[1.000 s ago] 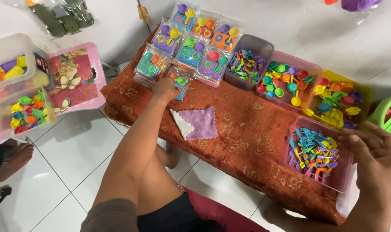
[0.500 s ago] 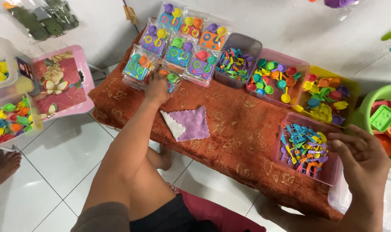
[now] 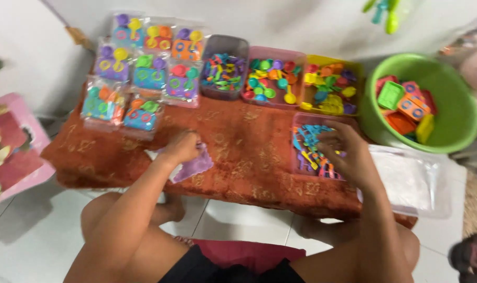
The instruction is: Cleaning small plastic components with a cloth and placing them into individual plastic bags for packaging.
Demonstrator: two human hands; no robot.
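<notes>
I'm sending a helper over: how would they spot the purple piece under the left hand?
Start at the rust-orange cloth covering the low table. At its near left edge, the left hand rests on a flat purple square with zigzag edges, the only loose unbagged piece there.

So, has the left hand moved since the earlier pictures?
Yes. The left hand came back from the toy packets toward the person, onto the purple cloth.
</notes>
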